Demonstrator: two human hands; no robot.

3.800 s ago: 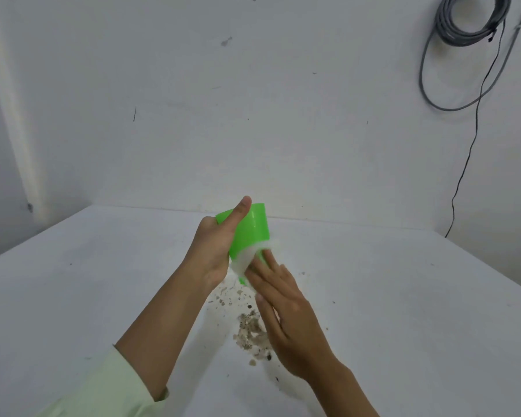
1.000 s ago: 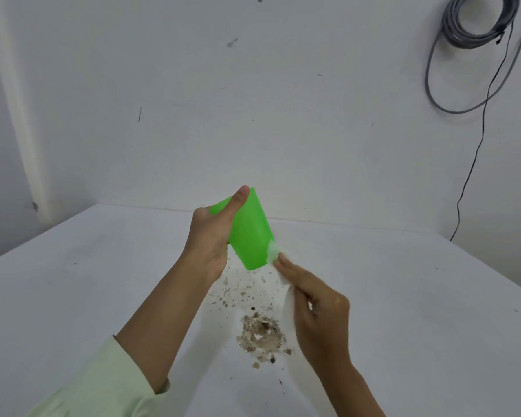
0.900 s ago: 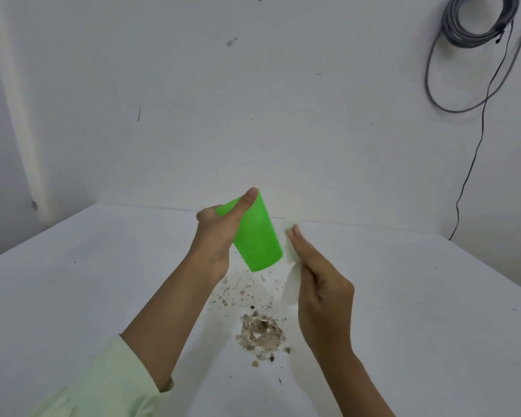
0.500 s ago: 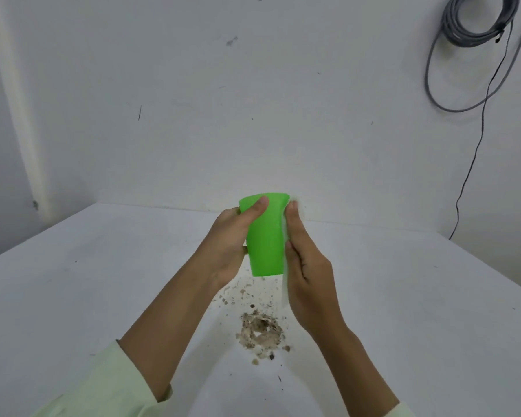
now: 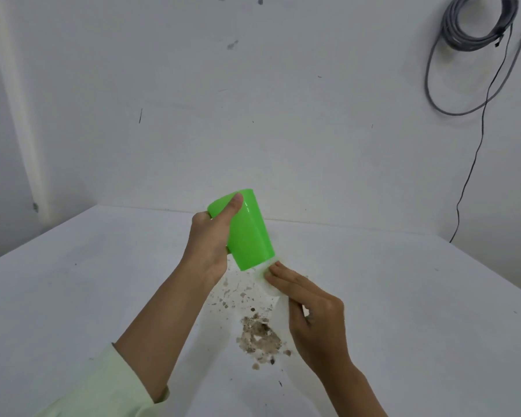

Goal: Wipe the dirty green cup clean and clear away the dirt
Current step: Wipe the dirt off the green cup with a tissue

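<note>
Wiping looks under way: the left hand grips the tilted green cup, the right hand just below its base pinches a white tissue, and next, I judge, that tissue must gather the dirt beneath both hands.

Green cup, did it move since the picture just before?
Yes. The green cup, in the left hand, has tipped: its rim swung left of the dirt pile, its base staying roughly above it.
</note>
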